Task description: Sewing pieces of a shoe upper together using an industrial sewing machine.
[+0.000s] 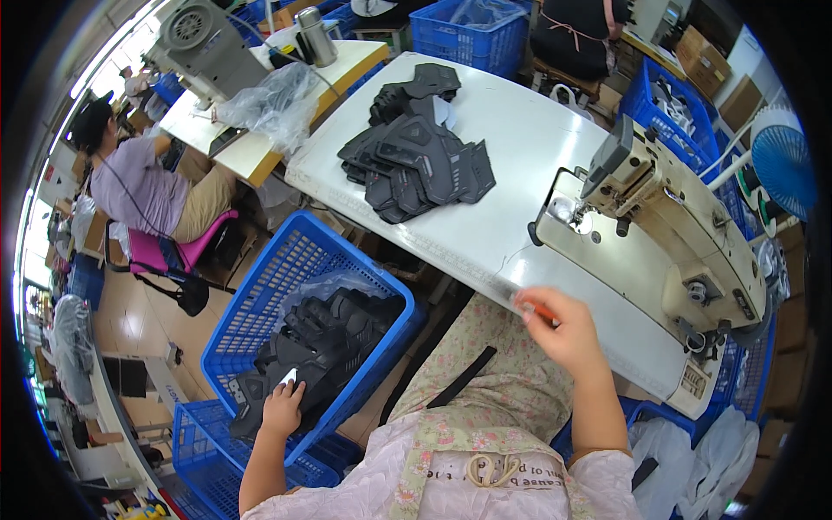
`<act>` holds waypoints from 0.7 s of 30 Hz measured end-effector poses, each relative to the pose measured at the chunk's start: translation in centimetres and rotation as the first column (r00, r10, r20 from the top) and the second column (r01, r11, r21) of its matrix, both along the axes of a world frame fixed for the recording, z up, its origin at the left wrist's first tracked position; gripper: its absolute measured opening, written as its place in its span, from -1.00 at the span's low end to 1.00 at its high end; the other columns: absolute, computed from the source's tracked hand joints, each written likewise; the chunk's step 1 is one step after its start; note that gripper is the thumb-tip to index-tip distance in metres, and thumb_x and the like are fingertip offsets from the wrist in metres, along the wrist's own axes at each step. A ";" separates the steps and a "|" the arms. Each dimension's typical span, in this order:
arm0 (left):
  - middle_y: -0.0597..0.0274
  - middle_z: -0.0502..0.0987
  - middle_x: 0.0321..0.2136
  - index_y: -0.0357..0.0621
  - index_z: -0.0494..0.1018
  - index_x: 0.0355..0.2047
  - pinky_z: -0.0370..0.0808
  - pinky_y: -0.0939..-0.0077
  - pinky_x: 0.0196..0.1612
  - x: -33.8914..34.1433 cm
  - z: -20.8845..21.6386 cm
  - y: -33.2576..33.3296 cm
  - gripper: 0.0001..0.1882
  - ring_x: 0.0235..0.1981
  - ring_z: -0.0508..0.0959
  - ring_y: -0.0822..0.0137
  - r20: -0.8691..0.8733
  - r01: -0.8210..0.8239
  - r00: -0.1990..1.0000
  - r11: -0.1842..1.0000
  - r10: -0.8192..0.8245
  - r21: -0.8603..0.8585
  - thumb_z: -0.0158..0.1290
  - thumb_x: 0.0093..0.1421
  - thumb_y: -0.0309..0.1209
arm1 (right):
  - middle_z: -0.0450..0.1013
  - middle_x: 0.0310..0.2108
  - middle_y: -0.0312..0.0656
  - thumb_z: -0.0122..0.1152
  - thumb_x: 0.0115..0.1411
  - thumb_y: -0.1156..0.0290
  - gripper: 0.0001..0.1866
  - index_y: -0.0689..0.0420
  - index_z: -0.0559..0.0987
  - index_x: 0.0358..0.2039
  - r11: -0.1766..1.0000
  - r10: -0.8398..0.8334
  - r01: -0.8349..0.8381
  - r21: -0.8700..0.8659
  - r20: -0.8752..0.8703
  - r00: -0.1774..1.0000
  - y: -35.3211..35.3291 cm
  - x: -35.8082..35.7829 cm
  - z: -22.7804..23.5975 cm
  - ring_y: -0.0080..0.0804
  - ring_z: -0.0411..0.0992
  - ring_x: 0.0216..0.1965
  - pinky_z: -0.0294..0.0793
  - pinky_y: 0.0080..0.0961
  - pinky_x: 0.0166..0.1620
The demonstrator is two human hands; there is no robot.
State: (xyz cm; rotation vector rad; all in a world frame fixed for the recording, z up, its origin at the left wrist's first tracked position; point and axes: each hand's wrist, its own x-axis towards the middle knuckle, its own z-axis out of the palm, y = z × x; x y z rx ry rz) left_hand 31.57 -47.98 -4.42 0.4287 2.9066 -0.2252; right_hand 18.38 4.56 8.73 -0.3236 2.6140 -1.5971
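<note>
My left hand (282, 411) reaches into a tilted blue plastic basket (227, 325), its fingers apart and resting on black glove pieces (334, 334). A small white bit (289, 376) shows at its fingertips. Over the table's front edge, my right hand (568, 336) is closed around a small orange-handled tool (542, 312); its tip is blurred, so its kind is unclear. Farther back on the white table (520, 130) lies an overlapping pile of flat black glove panels (416, 160), with something white under its upper part.
A sewing machine (667, 234) stands on the table's right side. Plastic bags (693, 459) hang at lower right. A black strip (462, 378) lies across my lap. At left, a person (143, 182) sits on a pink chair beside another machine (208, 48). A blue fan (783, 160) is at far right.
</note>
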 end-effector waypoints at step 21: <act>-0.23 0.48 0.04 -0.22 0.46 0.08 0.37 0.19 0.18 -41.0 12.4 30.2 -0.37 0.12 0.44 -0.11 -0.067 0.500 0.852 0.771 -0.519 0.393 0.19 0.01 -0.17 | 0.55 -0.23 -0.05 0.04 0.15 0.64 -0.77 0.18 0.37 -0.17 0.776 -0.368 0.505 -0.377 0.380 0.849 5.3 10.9 -1.7 -0.45 0.53 -0.29 0.48 -0.53 -0.35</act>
